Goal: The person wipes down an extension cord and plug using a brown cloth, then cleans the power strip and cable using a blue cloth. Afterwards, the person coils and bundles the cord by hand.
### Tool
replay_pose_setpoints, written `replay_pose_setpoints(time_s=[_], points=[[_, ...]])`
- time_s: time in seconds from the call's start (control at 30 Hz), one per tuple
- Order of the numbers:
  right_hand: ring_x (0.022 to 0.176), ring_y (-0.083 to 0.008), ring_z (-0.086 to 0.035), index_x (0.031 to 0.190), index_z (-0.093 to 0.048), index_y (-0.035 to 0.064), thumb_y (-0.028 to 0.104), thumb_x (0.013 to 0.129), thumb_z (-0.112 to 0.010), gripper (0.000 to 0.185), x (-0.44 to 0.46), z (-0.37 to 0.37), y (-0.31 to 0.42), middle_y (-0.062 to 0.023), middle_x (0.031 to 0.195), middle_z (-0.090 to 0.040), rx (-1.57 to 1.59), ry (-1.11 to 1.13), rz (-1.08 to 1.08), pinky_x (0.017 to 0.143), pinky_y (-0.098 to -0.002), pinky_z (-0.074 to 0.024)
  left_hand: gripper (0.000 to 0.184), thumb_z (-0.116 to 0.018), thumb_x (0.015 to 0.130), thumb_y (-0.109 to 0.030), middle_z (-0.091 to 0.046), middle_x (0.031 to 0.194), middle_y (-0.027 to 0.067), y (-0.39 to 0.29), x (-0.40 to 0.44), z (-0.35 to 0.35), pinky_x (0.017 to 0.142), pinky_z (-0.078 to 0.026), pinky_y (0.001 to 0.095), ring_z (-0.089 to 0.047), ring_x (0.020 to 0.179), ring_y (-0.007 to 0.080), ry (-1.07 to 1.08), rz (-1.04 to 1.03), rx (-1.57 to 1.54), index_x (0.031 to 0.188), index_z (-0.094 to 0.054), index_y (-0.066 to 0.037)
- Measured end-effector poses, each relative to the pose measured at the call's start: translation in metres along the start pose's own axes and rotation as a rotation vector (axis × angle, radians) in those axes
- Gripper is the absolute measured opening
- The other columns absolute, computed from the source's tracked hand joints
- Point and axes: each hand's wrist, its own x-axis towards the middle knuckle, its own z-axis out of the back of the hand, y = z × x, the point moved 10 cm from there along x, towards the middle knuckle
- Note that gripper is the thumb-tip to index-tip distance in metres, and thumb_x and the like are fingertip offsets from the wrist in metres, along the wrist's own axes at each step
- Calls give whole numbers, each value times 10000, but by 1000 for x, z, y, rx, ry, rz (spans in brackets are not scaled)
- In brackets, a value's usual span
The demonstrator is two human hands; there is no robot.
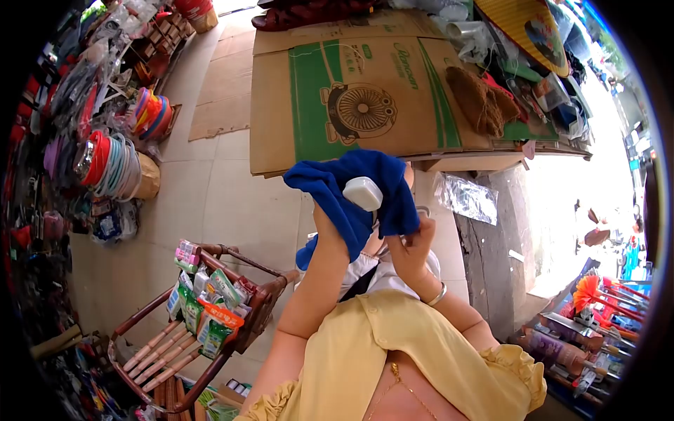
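Note:
A blue cloth [330, 179] is bunched in front of me at the near edge of the cardboard-topped table. On it rests a small white block with rounded corners [363, 194]; its kind is unclear. The cloth covers my left hand, so its fingers are hidden and only the forearm below shows. My right hand [415, 242] is closed at the cloth's lower right corner, its fingers pinched against the fabric. A thin pale loop [423, 210] shows just above those fingers.
A flattened printed carton [393, 84] covers the table, with a brown knitted item [481, 102] on its right. At lower left stands a bamboo chair [263, 302] holding several packets [210, 309]. Coiled hoses [116, 165] stand at left, brushes [597, 302] at lower right.

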Motion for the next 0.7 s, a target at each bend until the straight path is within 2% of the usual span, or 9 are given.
replay_pose_setpoints(time_s=[0.03, 0.17, 0.27, 0.33, 0.47, 0.57, 0.6, 0.63, 0.7], points=[[801, -89, -485, 1103, -329, 46, -52, 794, -565, 401, 0, 0, 0, -62, 967, -487, -1, 0, -1, 675, -203, -414, 440, -364, 930, -441, -512, 1088, 79, 14, -2, -8, 843, -459, 337, -524, 971, 196, -4, 183, -569, 1175, -423, -81], [869, -132, -499, 1144, -294, 36, -80, 754, -581, 498, 6, -10, 2, -84, 984, -490, 21, 13, -62, 768, -246, -414, 475, -354, 919, -480, -514, 1086, 87, 3, -3, -17, 847, -453, 339, -525, 971, 204, 52, 143, -455, 1160, -432, -78], [894, -135, -504, 1178, -315, 15, 2, 815, -570, 444, -1, -19, -33, -75, 982, -499, -113, 162, -254, 775, -260, -416, 447, -493, 881, -403, -518, 1081, 93, 7, 0, -6, 848, -446, 338, -527, 973, 214, -18, 91, -373, 1151, -425, -53], [879, -118, -503, 1173, -341, 11, 47, 871, -532, 359, -3, -31, -44, -63, 966, -509, 61, 247, -364, 775, -252, -414, 404, -465, 907, -348, -503, 1119, 94, -37, -11, -20, 915, -415, 356, -512, 1021, 235, -56, -415, 928, 1195, -398, -72], [801, -75, -493, 1151, -389, 15, 83, 918, -461, 253, 3, -33, -41, -44, 953, -511, 231, 233, -417, 727, -201, -408, 366, -466, 914, -235, -489, 1145, 105, -48, -14, -24, 943, -391, 345, -484, 1067, 226, -47, -443, 1002, 1228, -378, -68], [730, -56, -483, 1120, -436, 30, 135, 944, -412, 206, 1, -9, -71, -28, 869, -523, 171, 89, -557, 610, -169, -399, 357, -421, 933, -266, -484, 1172, 110, -43, -3, -7, 973, -363, 373, -454, 1116, 238, -5, -318, 461, 1242, -379, -91], [574, -62, -436, 1054, -469, 44, 174, 956, -382, 185, 8, -17, -49, -21, 733, -503, 373, 70, -689, 471, -165, -339, 375, -405, 935, -309, -482, 1184, 115, -21, 9, 9, 985, -348, 392, -446, 1128, 250, -2, -90, -102, 1249, -380, -107], [574, -62, -436, 1054, -469, 44, 174, 956, -382, 185, 11, -14, -46, -21, 733, -503, 373, 64, -687, 471, -165, -339, 395, -388, 936, -352, -481, 1196, 119, -3, 11, 1, 998, -333, 411, -438, 1139, 262, 0, 148, -662, 1256, -380, -122], [447, -64, -336, 1005, -464, 54, 190, 961, -369, 172, 10, -17, -43, -3, 601, -440, 442, 153, -730, 399, -180, -266, 414, -348, 937, -410, -476, 1214, 123, -9, 9, 0, 1004, -319, 437, -446, 1126, 284, -67, 108, -616, 1247, -392, -139]])
